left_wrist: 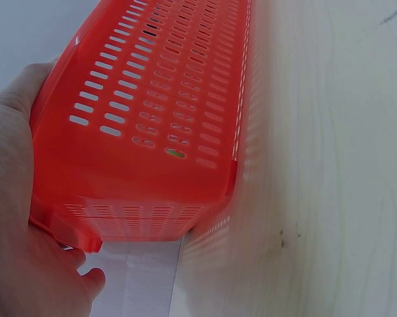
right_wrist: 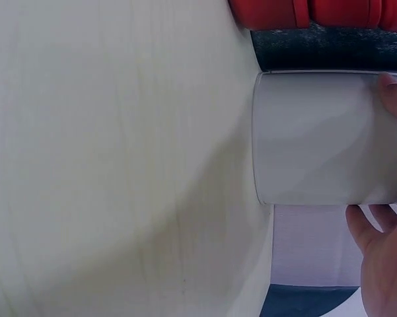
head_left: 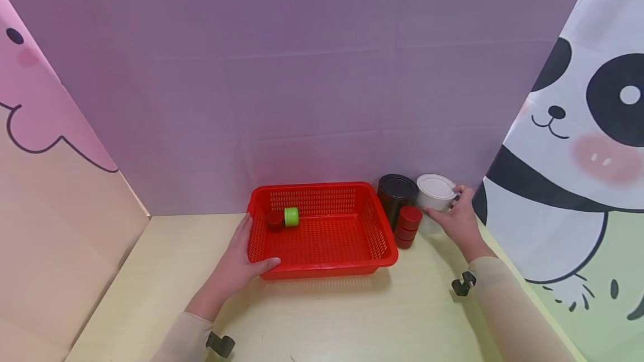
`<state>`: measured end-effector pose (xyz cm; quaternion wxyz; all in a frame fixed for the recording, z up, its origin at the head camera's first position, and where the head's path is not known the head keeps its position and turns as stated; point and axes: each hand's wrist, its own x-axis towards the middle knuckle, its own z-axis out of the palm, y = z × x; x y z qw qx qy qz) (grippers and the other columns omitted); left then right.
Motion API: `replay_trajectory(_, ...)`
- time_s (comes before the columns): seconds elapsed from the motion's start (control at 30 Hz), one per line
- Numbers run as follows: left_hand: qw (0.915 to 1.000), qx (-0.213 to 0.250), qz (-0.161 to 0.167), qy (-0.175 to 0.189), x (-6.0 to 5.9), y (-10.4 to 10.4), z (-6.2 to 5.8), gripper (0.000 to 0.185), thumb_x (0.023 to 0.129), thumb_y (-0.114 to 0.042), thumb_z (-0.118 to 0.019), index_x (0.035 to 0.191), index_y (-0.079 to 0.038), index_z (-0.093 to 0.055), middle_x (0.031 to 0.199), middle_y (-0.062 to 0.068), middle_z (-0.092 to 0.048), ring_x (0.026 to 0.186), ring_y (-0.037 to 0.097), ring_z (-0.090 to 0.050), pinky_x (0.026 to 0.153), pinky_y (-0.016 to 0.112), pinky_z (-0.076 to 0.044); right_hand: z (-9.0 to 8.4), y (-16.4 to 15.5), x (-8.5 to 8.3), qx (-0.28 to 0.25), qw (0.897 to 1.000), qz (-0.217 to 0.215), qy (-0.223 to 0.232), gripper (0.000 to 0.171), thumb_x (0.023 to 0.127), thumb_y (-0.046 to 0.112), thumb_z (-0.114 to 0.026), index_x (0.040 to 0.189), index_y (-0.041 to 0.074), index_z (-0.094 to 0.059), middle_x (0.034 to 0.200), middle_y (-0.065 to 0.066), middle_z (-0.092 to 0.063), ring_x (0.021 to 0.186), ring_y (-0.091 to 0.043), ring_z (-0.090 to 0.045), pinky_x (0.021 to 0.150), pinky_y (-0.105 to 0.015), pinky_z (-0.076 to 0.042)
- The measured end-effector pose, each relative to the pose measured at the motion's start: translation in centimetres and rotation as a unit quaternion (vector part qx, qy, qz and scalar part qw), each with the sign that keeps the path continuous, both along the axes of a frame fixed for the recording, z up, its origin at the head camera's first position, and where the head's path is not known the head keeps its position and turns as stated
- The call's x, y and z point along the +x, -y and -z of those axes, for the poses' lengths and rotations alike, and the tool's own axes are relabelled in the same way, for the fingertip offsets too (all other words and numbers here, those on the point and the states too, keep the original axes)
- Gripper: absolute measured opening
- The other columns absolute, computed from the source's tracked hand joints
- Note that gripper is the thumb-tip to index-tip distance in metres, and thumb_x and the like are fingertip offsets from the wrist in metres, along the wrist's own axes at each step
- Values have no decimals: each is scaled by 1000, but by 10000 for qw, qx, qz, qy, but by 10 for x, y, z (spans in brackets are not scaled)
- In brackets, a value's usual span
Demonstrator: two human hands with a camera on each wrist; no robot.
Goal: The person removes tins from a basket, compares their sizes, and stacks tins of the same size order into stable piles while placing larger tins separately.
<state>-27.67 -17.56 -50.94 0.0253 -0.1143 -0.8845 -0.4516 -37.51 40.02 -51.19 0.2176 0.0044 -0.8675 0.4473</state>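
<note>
A red slotted basket stands on the pale wooden table. My left hand grips its near left corner, thumb over the front rim. The left wrist view shows the basket's wall close up, held by that hand. A dark red tin and a green tin lie inside at the far left. To the basket's right, my right hand holds an upright white can. In the right wrist view its fingers curl round that can.
A black can stands between the basket and the white can, with a short stack of red tins in front of it. A purple backdrop closes the back, with printed panels at both sides. Bare tabletop lies in front.
</note>
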Motion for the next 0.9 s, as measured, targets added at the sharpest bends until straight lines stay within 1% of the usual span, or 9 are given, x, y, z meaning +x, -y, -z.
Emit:
replay_trajectory(0.13,10000,5,10,-13,1,0,0,137,83,-56,-94,179,-14,-6,185,9,-11,167,41,-20,113,63,-52,-3,0,3,114,9999,-8,72,97,93,25,-94,152,4,-20,158,-35,-37,142,-58,-44,117,-75,-42)
replay_trajectory(0.27,10000,39,35,-26,2,-1,-1,136,83,-54,-94,179,-14,-6,185,10,-12,167,41,-20,113,62,-53,-7,0,6,182,9998,-20,16,90,96,29,-90,150,-1,-25,156,-33,-35,141,-53,-43,115,-73,-43)
replay_trajectory(0.37,10000,61,37,-14,2,-2,-1,134,85,-48,-95,179,-14,-7,185,10,-12,166,41,-21,112,62,-54,-13,0,7,190,9998,13,-84,84,99,30,-88,149,-6,-31,153,-34,-35,145,-55,-42,117,-73,-42)
replay_trajectory(0.43,10000,61,29,14,2,-2,-2,134,85,-48,-95,179,-15,-6,185,9,-12,166,41,-21,111,61,-55,-18,0,9,260,9995,110,-167,81,100,32,-86,148,-7,-34,152,-33,-36,146,-56,-41,119,-73,-40)
replay_trajectory(0.5,10000,66,15,57,2,-2,-2,134,84,-47,-96,179,-16,-6,185,9,-12,167,40,-21,111,61,-55,-23,2,11,319,9987,220,-318,77,101,32,-85,147,-8,-37,151,-32,-37,147,-56,-42,120,-73,-39)
replay_trajectory(0.57,10000,41,14,73,2,-1,-2,136,83,-51,-95,179,-15,-6,185,8,-12,167,40,-21,112,61,-55,-30,4,12,398,9970,358,-557,72,101,31,-84,145,-8,-42,150,-31,-39,144,-54,-43,121,-71,-39)
replay_trajectory(0.67,10000,-18,19,71,2,-1,-3,136,83,-54,-94,179,-14,-6,185,9,-11,167,40,-20,113,62,-53,-39,10,13,455,9939,449,-894,63,103,29,-81,141,-7,-46,153,-28,-40,141,-52,-44,120,-69,-39)
replay_trajectory(0.8,9999,-51,-1,111,1,0,-3,137,83,-57,-94,179,-14,-6,185,9,-10,167,40,-19,113,63,-53,-53,24,13,444,9914,360,-1180,53,103,25,-80,136,-7,-52,156,-25,-43,137,-51,-46,116,-69,-41)
replay_trajectory(0.9,9999,-37,-18,147,2,0,-3,137,83,-54,-95,179,-16,-6,185,7,-10,167,39,-19,112,62,-54,-63,40,12,424,9904,59,-1317,47,102,20,-82,130,-6,-55,153,-25,-46,136,-48,-48,113,-68,-43)
